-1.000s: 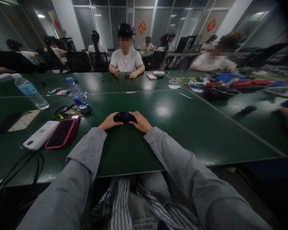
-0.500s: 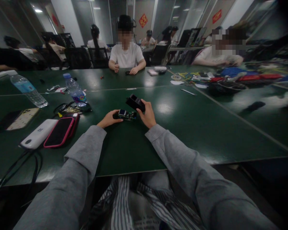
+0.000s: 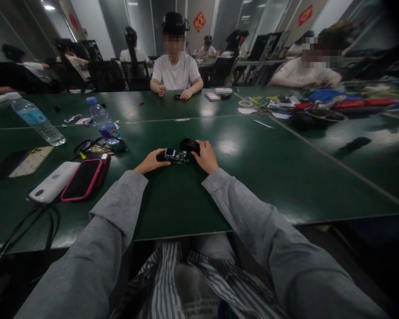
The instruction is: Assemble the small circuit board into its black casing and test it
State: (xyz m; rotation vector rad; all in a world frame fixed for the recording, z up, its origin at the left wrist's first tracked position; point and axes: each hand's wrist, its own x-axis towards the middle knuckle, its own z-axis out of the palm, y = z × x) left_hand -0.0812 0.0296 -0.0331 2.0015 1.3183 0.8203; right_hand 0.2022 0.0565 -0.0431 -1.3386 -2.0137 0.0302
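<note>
A small green circuit board (image 3: pixel 178 156) with a little screen is at the middle of the green table (image 3: pixel 186 204). My left hand (image 3: pixel 152 161) grips the board's left end, fingers behind and thumb in front. Just behind and to the right of the board is a black plastic cover (image 3: pixel 189 144), low over the table or on it. My right hand (image 3: pixel 206 156) is closed on the cover's right end. Whether the cover touches the board I cannot tell.
To the left are a pink-rimmed phone (image 3: pixel 82 179), a white power bank (image 3: pixel 53 181), a patterned phone (image 3: pixel 31 161) and two water bottles (image 3: pixel 36 119) (image 3: pixel 103 122). A pen (image 3: pixel 263 124) lies right of centre; tangled cables (image 3: pixel 262 104) lie beyond. A person (image 3: pixel 175 73) sits opposite.
The black cover was over the board between both hands. My right hand lifted it off, then lowered it behind the board's right side. My left hand stayed at the board.
</note>
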